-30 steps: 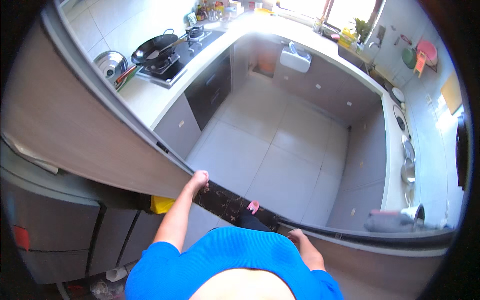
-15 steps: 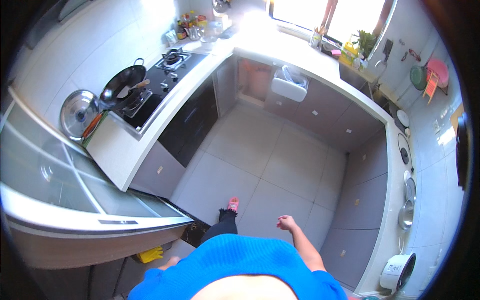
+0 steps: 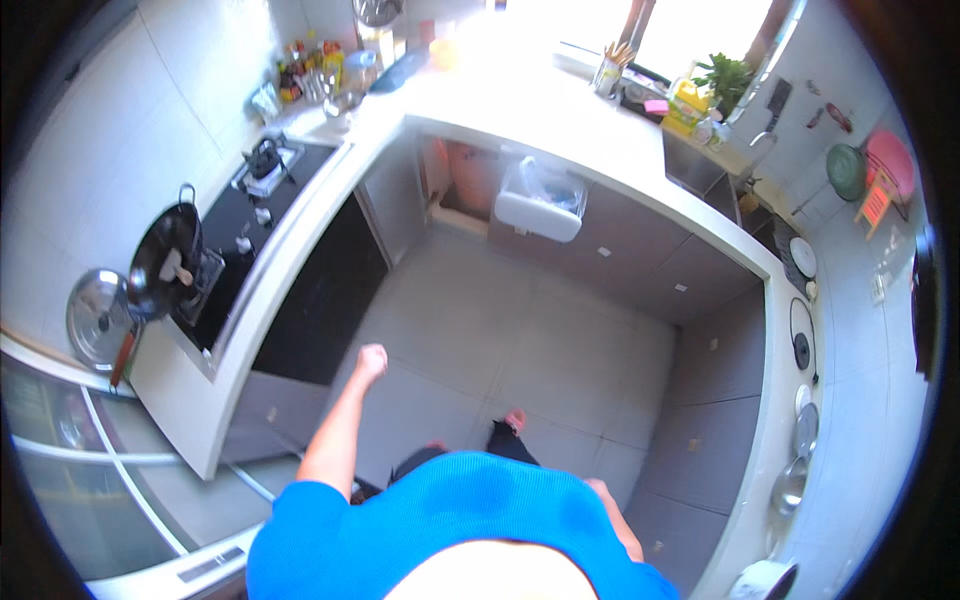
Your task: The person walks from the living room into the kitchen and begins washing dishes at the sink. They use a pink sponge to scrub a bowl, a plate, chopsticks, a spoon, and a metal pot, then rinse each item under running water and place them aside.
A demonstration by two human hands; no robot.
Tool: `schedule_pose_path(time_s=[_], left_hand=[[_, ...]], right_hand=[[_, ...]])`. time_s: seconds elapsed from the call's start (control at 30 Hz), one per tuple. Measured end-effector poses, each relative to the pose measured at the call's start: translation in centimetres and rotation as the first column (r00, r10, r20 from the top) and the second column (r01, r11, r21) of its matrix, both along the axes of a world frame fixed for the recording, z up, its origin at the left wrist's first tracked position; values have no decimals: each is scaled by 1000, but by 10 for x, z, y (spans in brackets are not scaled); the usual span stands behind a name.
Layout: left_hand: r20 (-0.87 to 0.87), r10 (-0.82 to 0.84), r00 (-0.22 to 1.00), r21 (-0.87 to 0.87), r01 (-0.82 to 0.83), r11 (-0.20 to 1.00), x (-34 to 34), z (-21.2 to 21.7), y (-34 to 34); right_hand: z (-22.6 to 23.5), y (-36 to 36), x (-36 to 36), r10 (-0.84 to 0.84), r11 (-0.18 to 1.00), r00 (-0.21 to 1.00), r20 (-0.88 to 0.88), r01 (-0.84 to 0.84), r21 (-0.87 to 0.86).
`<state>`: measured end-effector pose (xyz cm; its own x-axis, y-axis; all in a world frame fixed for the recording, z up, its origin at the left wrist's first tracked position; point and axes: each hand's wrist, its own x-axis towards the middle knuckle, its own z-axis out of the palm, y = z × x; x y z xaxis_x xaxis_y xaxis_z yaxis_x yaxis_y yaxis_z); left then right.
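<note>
My left hand swings out ahead of my body, over the tiled floor near the dark lower cabinet. Its fingers look curled in, and nothing shows in them. By my right side, my right hand is mostly hidden against my blue top, so its fingers do not show. Neither hand touches anything that I can see. On the left counter a black wok with a spatula in it sits on the hob. A glass lid leans against the wall beside it.
A white bin hangs on the far cabinet front, beside an open cupboard. The sink is at the far right. Pans and lids line the right counter. A glass sliding door stands at near left.
I have stepped further into the kitchen, and the counters have shifted in view. My left hand has swung forward; my right hand has drawn back to my side.
</note>
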<state>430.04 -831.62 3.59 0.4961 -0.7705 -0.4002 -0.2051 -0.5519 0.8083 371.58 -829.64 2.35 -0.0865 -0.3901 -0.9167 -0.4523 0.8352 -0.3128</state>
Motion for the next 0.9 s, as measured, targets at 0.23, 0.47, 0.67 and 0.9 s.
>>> schedule_pose_path(time_s=[0.23,0.47,0.67,0.9], left_hand=[[-128,334,934,29,-333,943,2,55,-105],[-137,414,900,-376,-433,819,146,88,-235],[219,503,836,-366,-407,837,331,64,-381],[252,547,799,-133,-531,837,385,15,-519]], right_hand=[[-25,-152,-14,-27,1000,1000,8,27,0],[-28,-292,12,-47,993,999,-19,45,-105],[-5,-334,83,-107,987,994,11,108,-116],[51,-343,126,-133,991,983,-124,131,-23]])
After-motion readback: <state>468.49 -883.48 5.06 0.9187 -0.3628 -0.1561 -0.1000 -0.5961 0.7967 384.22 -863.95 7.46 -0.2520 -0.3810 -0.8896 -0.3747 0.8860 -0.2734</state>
